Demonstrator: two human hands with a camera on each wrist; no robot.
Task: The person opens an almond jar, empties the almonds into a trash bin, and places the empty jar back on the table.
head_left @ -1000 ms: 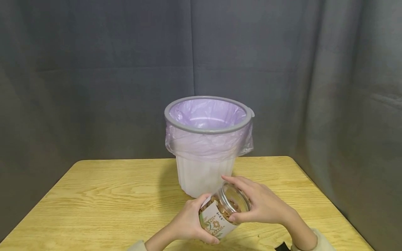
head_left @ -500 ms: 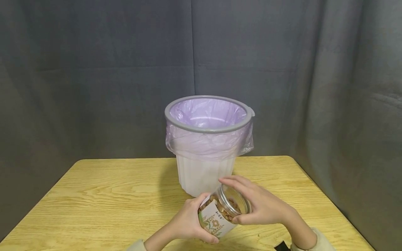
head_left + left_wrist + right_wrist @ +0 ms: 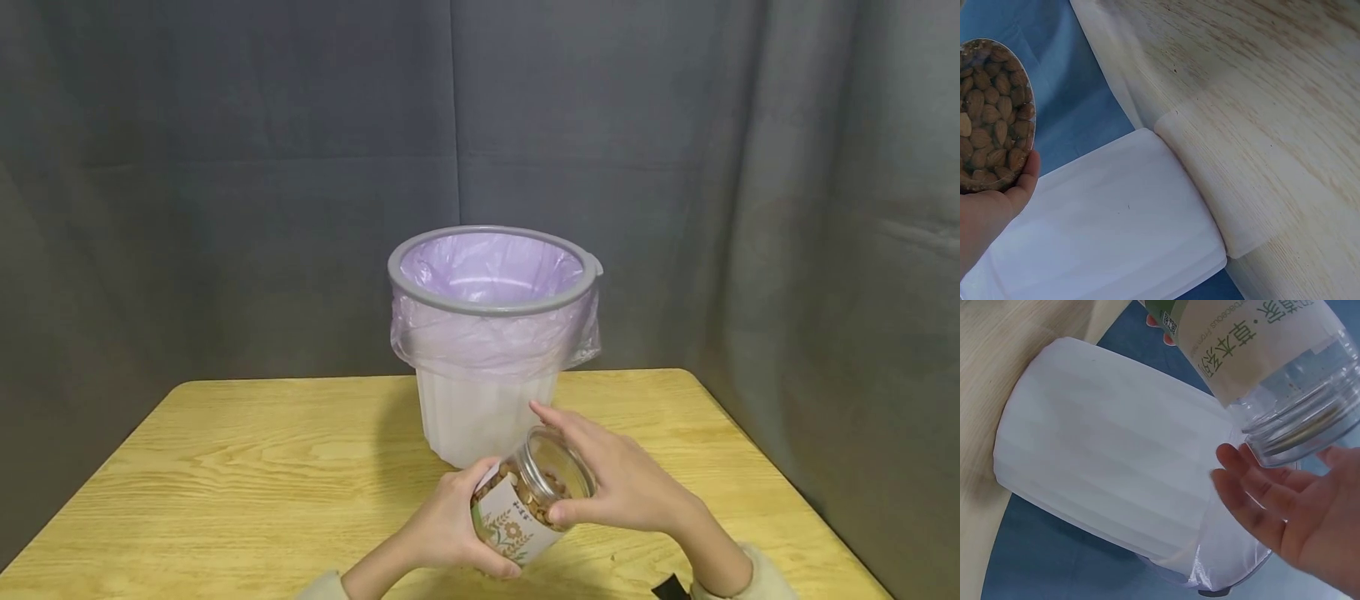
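Wooden table (image 3: 225, 483) is filling the lower frame, white bin (image 3: 491, 346) with purple liner sitting center. Clear almond jar (image 3: 528, 500) is tilting at lower center, just in front of the bin. Left hand (image 3: 450, 529) is gripping its labelled body, fingers curled round; right hand (image 3: 622, 483) is cupping the lid end, fingers spread around it.

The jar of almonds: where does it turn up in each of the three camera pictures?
Head view: the jar of almonds is low and centre, tilted, between both hands.
Left wrist view: its almond-packed bottom shows at the upper left edge, above the left hand.
Right wrist view: its labelled side and clear lid fill the upper right, above the right hand.
Shared landmark: the white bin.
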